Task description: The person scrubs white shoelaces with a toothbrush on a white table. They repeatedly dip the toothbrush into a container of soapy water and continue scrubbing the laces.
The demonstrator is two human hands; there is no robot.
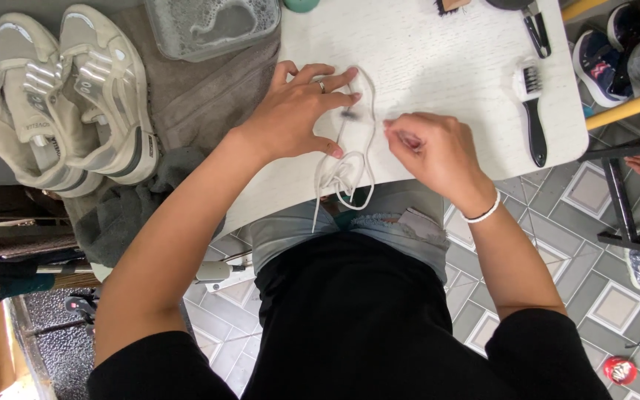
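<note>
A white shoelace (350, 174) lies looped on the white table (438, 59), its ends hanging over the near edge. My left hand (298, 111) rests on the table with fingers spread, fingertips pressing the lace's upper loop. My right hand (431, 148) pinches a strand of the same lace between thumb and fingers, just right of the left hand. A white band circles my right wrist.
A pair of white sneakers (61, 96) sits on a grey towel (194, 96) at the left. A clear tub of soapy water (212, 26) stands at the top. A black-handled brush (533, 111) lies at the table's right. Another person's shoe (598, 59) shows far right.
</note>
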